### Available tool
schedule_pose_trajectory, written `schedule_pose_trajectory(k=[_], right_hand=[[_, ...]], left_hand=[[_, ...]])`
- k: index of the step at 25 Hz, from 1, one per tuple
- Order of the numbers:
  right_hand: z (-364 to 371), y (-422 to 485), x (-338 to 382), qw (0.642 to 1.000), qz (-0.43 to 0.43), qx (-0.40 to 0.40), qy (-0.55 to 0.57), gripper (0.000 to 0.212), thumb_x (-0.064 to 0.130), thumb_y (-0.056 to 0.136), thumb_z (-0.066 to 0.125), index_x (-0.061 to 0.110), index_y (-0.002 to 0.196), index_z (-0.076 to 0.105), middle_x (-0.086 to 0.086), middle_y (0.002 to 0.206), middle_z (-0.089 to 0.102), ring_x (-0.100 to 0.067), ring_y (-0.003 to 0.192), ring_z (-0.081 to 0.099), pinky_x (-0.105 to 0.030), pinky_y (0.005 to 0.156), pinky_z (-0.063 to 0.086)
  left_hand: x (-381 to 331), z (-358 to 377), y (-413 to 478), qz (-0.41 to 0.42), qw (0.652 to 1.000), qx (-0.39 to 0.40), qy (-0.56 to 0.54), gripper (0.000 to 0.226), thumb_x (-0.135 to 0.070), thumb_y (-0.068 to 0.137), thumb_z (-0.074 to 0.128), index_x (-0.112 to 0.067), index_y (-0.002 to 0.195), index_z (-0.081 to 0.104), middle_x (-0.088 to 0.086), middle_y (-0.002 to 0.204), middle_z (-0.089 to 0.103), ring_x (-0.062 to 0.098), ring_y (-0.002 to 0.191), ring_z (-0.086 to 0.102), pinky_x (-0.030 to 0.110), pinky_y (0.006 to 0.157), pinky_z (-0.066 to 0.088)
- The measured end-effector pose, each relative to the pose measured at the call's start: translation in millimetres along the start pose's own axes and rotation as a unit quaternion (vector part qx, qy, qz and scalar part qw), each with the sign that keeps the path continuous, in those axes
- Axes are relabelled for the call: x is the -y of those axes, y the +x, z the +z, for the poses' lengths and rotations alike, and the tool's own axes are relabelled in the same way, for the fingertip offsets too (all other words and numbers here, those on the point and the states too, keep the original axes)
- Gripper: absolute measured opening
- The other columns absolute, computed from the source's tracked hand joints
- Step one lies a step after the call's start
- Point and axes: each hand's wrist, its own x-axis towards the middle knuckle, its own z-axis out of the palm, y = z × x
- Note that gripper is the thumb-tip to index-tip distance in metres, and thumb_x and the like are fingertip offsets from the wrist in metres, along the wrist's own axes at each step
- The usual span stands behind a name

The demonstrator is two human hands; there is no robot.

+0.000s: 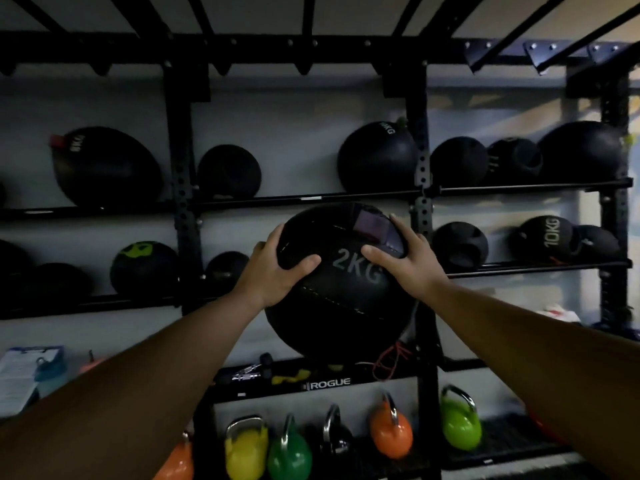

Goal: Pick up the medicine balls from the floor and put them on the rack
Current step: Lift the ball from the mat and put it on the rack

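Both hands, left (pixel 277 268) and right (pixel 405 259), gripping large round black leather "2KG" medicine ball (pixel 341 292), raised before middle shelf of black steel rack (pixel 424 188). Not yet placed; many balls already shelved; floor unseen.

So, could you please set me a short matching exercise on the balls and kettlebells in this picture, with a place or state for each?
Things:
1. 2KG ball
2. 10KG ball
3. ball with the green mark
4. orange kettlebell

Places or states:
A. lowest level, under the ROGUE bar
B. middle shelf, right bay
C. held between the left hand and the right hand
D. middle shelf, left bay

Pairs: 1-C, 2-B, 3-D, 4-A
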Motion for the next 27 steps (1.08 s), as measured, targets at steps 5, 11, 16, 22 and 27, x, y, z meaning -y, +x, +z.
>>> schedule_pose_trajectory(k=[5,11,16,22,27], right_hand=[[40,68,-66,0.999,-0.009,0.036,0.033,0.132,0.094,0.045,0.074,0.040,0.159,0.034,-0.004,0.149,0.044,-0.026,0.141,0.048,-0.043,0.119,0.038],[124,187,-142,0.994,-0.052,0.062,0.072,0.116,0.092,0.049,0.078,0.047,0.150,0.046,-0.004,0.144,0.050,-0.025,0.131,0.057,-0.047,0.112,0.048],[182,270,-178,0.993,-0.079,0.034,0.077,0.121,0.093,0.047,0.078,0.048,0.153,0.042,-0.002,0.144,0.048,-0.021,0.129,0.059,-0.038,0.109,0.048],[266,374,-244,0.995,-0.045,-0.021,0.088,0.117,0.089,0.048,0.081,0.043,0.151,0.049,-0.004,0.143,0.053,-0.021,0.125,0.063,-0.043,0.108,0.052],[371,460,-328,0.999,-0.018,-0.010,0.026,0.110,0.098,0.051,0.069,0.054,0.149,0.043,-0.003,0.150,0.046,-0.031,0.139,0.042,-0.046,0.116,0.039]], left_hand=[[61,33,40,-0.016,1.000,-0.017,-0.006,0.109,-0.099,0.053,0.060,-0.052,0.147,0.032,0.001,0.142,0.054,0.018,0.129,0.053,0.039,0.109,0.041],[139,36,122,-0.038,0.996,-0.080,0.027,0.109,-0.096,0.052,0.066,-0.055,0.147,0.032,-0.003,0.143,0.052,0.018,0.131,0.053,0.043,0.112,0.043],[204,40,184,-0.033,0.993,-0.109,0.036,0.115,-0.096,0.053,0.065,-0.049,0.152,0.031,-0.002,0.144,0.047,0.017,0.131,0.051,0.039,0.111,0.043],[319,51,315,-0.012,0.995,-0.073,0.061,0.141,-0.101,0.045,0.061,-0.033,0.162,0.022,0.006,0.156,0.042,0.022,0.142,0.042,0.030,0.110,0.033],[442,71,413,0.025,0.992,-0.001,0.126,0.132,-0.101,0.049,0.060,-0.037,0.159,0.026,0.004,0.161,0.033,0.017,0.144,0.037,0.035,0.115,0.033]])
